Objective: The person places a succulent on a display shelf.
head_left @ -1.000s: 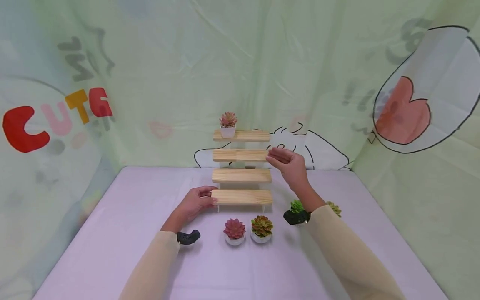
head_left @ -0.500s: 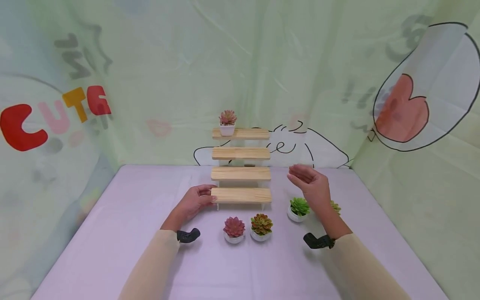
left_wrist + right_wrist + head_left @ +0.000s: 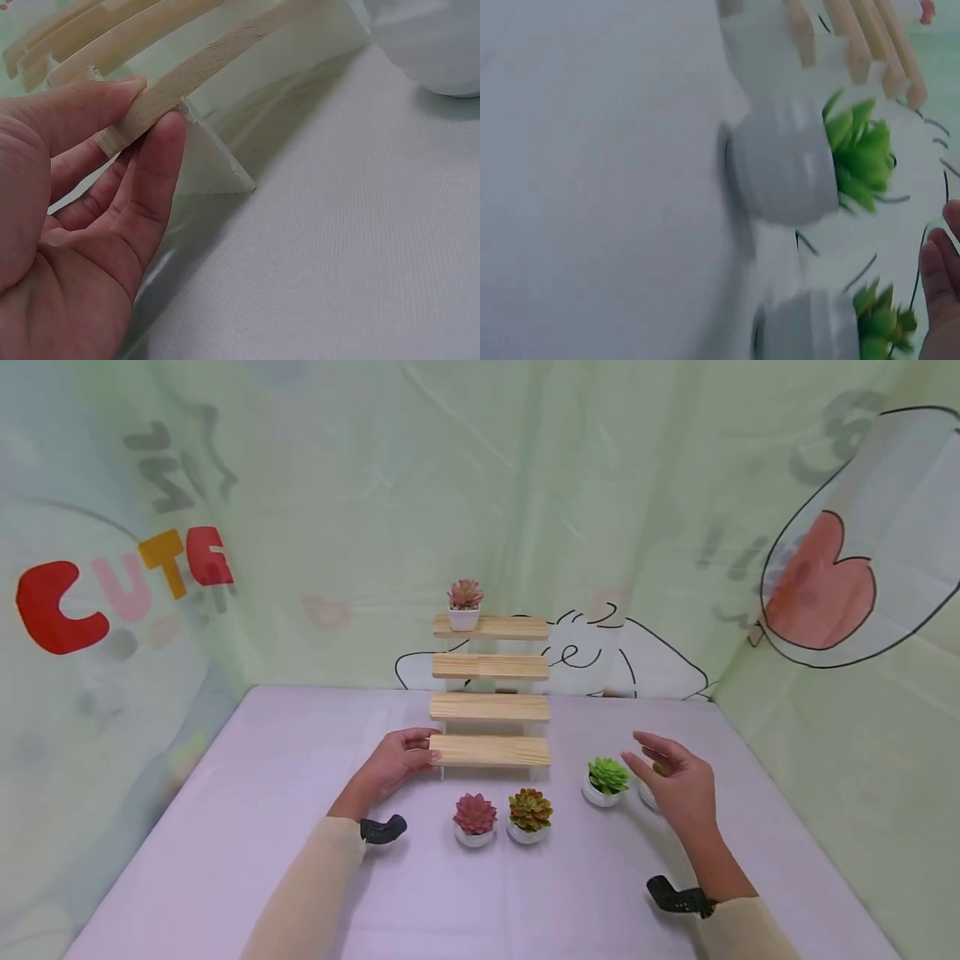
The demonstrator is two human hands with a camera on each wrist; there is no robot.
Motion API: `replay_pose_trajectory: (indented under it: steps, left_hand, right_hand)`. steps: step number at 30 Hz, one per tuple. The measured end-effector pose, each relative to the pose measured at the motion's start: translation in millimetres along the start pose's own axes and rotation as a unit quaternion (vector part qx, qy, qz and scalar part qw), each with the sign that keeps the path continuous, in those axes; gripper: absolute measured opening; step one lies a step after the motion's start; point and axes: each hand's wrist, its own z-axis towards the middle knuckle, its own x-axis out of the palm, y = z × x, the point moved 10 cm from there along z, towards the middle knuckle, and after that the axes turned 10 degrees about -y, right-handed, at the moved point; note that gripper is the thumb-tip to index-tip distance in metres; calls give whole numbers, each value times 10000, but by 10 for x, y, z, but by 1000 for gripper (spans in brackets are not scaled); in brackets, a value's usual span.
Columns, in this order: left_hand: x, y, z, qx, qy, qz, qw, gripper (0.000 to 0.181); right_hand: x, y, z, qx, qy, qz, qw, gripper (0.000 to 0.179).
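Note:
In the head view my left hand (image 3: 392, 767) grips the left end of the lowest wooden step of a four-tier stepped shelf (image 3: 491, 749). The left wrist view has the thumb above and fingers below that plank (image 3: 199, 71). My right hand (image 3: 681, 789) holds nothing, its fingers extended and apart over a potted succulent (image 3: 647, 796) that it mostly hides. Left of that hand stands a bright green succulent (image 3: 606, 779) in a white pot. The right wrist view catches both pots, the green one (image 3: 787, 161) and the other (image 3: 814, 326), with fingertips (image 3: 937, 270) beside them.
A pink succulent (image 3: 464, 606) in a square white pot stands on the top step's left. A dark pink succulent (image 3: 475, 818) and a reddish-green one (image 3: 529, 814) sit on the lavender cloth (image 3: 450, 902) before the shelf. Printed curtains (image 3: 360, 510) surround the table.
My right hand has moved from beside the shelf, rightward and down, to over the rightmost succulent, uncovering the green one. My left hand stays on the lowest step.

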Motion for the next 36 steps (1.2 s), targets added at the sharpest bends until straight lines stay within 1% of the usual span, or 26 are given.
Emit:
replay_pose_trajectory:
  steps: [2, 5, 8, 10, 12, 15, 18, 20, 22, 27, 32, 36]
  left_hand:
    - [9, 4, 12, 5, -6, 23, 10000, 52]
    - [12, 5, 22, -9, -49, 17, 10000, 51]
    - [11, -4, 24, -4, -47, 7, 10000, 52]
    - [13, -12, 23, -10, -28, -1, 10000, 53]
    - [12, -19, 23, -8, -27, 12, 10000, 53]
    - [8, -23, 20, -12, -45, 45, 10000, 54]
    - [8, -17, 14, -37, -59, 10, 10000, 53]
    - [13, -15, 8, -35, -56, 12, 10000, 53]
    - [16, -11, 4, -42, -57, 15, 10000, 53]
    - [16, -23, 4, 0, -35, 43, 10000, 53]
    - [18, -19, 7, 8, -22, 8, 10000, 53]
    - [12, -1, 5, -18, -22, -8, 10000, 53]
  right_hand:
    - [-139, -81, -4, 34, -289, -251, 9993, 45]
    - [-299, -229, -12, 229, -602, -490, 9967, 47]
    - [-393, -384, -17, 503, -731, -634, 9940, 53]
    - [-424, -473, -13, 616, -733, -654, 9933, 58]
    - [-425, -560, -6, 774, -625, -647, 9929, 63]
    - [-377, -691, -5, 1071, -228, -621, 9921, 75]
    - [-297, -841, -33, 1545, 258, -535, 9862, 89]
    - [-247, -920, -52, 1764, 544, -541, 9813, 97]
    - [-200, -966, -72, 1881, 801, -544, 9774, 101]
    - [-109, -946, -124, 1919, 1343, -616, 9702, 106]
    - [-76, -939, -155, 2007, 1531, -682, 9652, 104]
    - [-83, -978, -150, 2057, 1464, -820, 9641, 102]
